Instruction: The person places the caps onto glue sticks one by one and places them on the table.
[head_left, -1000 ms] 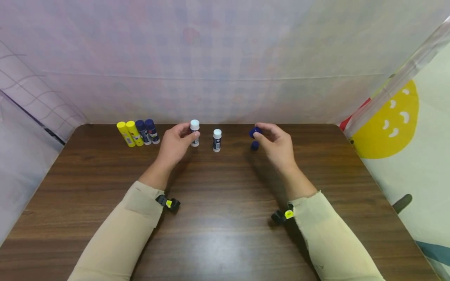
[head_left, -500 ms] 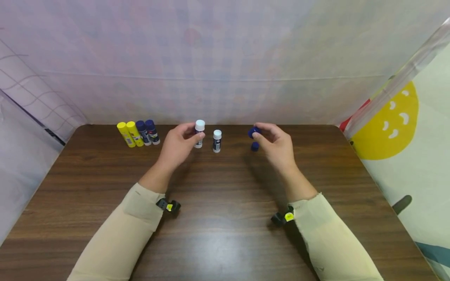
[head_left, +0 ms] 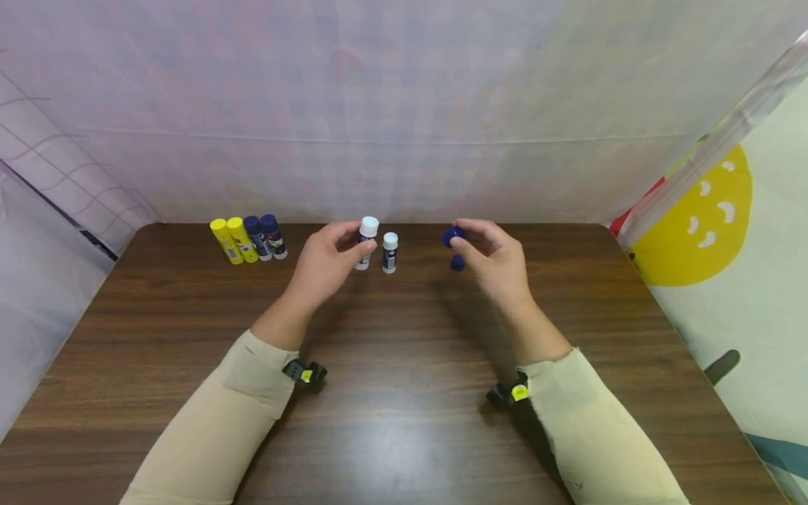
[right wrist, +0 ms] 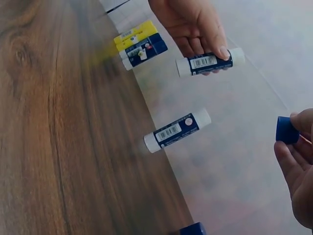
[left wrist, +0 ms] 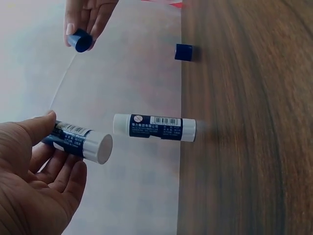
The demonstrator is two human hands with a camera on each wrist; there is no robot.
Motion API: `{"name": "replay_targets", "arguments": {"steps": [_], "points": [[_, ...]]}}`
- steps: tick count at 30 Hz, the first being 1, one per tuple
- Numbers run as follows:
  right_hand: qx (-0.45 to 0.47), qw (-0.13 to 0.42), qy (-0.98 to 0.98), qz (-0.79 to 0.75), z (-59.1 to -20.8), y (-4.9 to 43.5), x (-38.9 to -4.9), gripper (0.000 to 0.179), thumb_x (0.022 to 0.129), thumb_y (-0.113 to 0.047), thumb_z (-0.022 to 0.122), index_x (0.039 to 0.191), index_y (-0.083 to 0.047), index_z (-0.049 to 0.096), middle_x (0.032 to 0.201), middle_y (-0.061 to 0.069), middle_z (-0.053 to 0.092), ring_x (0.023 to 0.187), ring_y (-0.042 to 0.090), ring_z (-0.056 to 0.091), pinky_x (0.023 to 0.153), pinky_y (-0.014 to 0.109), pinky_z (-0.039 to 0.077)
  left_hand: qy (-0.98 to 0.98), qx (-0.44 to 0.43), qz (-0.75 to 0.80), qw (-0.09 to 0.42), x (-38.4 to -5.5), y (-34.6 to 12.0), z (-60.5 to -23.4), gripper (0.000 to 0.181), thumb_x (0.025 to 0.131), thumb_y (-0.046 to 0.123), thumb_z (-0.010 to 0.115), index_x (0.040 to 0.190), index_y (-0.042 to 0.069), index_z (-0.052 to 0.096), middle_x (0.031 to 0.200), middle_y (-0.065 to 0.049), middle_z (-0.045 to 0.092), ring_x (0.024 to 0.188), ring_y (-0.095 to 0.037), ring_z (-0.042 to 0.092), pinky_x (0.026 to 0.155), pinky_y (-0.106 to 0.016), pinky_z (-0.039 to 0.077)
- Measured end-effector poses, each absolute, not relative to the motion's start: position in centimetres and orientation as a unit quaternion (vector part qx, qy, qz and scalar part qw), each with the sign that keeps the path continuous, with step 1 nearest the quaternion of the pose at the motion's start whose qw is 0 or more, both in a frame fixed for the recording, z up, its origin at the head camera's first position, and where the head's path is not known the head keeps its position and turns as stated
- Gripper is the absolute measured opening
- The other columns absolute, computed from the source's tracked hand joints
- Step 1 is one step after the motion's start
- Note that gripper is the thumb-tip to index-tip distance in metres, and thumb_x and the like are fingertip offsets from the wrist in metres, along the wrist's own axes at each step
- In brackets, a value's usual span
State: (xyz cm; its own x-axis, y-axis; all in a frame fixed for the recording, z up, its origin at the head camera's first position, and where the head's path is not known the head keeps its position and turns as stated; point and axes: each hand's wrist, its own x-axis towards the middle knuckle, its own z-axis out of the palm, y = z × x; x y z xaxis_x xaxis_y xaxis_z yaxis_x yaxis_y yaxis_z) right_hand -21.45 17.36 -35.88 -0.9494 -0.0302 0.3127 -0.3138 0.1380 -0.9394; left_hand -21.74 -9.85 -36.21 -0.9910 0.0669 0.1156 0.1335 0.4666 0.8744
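Note:
Between thumb and fingers my left hand (head_left: 325, 266) holds an uncapped glue stick (left wrist: 73, 139), white at both ends with a dark blue label. It is raised off the table, just left of a second uncapped glue stick (head_left: 390, 254) that stands upright. My right hand (head_left: 495, 259) pinches a dark blue cap (right wrist: 287, 130), its hollow end facing the left wrist camera. Another blue cap (head_left: 457, 263) sits on the table just below the pinched one.
Two yellow glue sticks (head_left: 233, 240) and two capped dark blue glue sticks (head_left: 265, 237) stand in a row at the back left of the brown wooden table (head_left: 391, 351). A pale checked cloth (head_left: 391, 91) hangs behind the table's back edge.
My left hand has carried its glue stick rightward, closer to the standing one. The cap in my right hand has tilted and shifted slightly left; that hand has hardly moved.

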Motion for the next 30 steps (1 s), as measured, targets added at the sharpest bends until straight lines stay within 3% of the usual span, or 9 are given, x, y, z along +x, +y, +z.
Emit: {"name": "replay_targets", "arguments": {"steps": [8,15,23,26,30], "points": [[0.131,0.111,-0.750,0.639,-35.5,17.0,-21.0,0.034,0.098,-0.012,0.072,0.129,0.004,0.067,0.127,0.007,0.070,0.115,0.016,0.069,0.098,0.021,0.056,-0.855,-0.066,-0.514,0.026,-21.3,-9.5,-35.8,0.048,0.099,0.032,0.073,0.142,0.013,0.063,0.135,-0.009,0.066,0.124,-0.028,0.065,0.104,-0.044,0.056],[0.140,0.115,-0.748,0.639,-35.4,16.9,-20.8,0.033,0.098,-0.009,0.071,0.128,0.005,0.067,0.131,0.017,0.067,0.113,0.014,0.069,0.095,0.020,0.057,-0.856,-0.075,-0.510,0.027,-20.9,-9.1,-35.6,0.048,0.099,0.032,0.073,0.142,0.013,0.063,0.131,-0.008,0.066,0.120,-0.026,0.065,0.100,-0.043,0.058],[0.148,0.116,-0.741,0.645,-35.2,16.6,-20.5,0.033,0.098,-0.009,0.073,0.127,0.005,0.067,0.123,0.003,0.070,0.108,0.010,0.071,0.088,0.021,0.059,-0.855,-0.087,-0.511,0.034,-20.7,-8.7,-35.7,0.044,0.098,0.029,0.075,0.137,0.012,0.066,0.124,-0.006,0.066,0.111,-0.025,0.066,0.093,-0.042,0.059],[0.152,0.116,-0.740,0.644,-35.2,16.6,-20.4,0.032,0.098,-0.007,0.072,0.127,0.005,0.068,0.123,0.005,0.071,0.107,0.010,0.071,0.085,0.021,0.060,-0.855,-0.092,-0.509,0.038,-20.7,-8.6,-35.7,0.042,0.097,0.028,0.076,0.136,0.012,0.067,0.123,-0.006,0.066,0.110,-0.024,0.066,0.092,-0.041,0.059],[0.155,0.117,-0.736,0.648,-35.1,16.4,-20.3,0.031,0.097,-0.004,0.072,0.126,0.006,0.068,0.127,0.017,0.069,0.105,0.009,0.072,0.082,0.022,0.061,-0.856,-0.097,-0.507,0.040,-20.6,-8.4,-35.7,0.042,0.097,0.026,0.076,0.135,0.010,0.068,0.123,-0.007,0.066,0.111,-0.024,0.066,0.093,-0.041,0.059]]}}
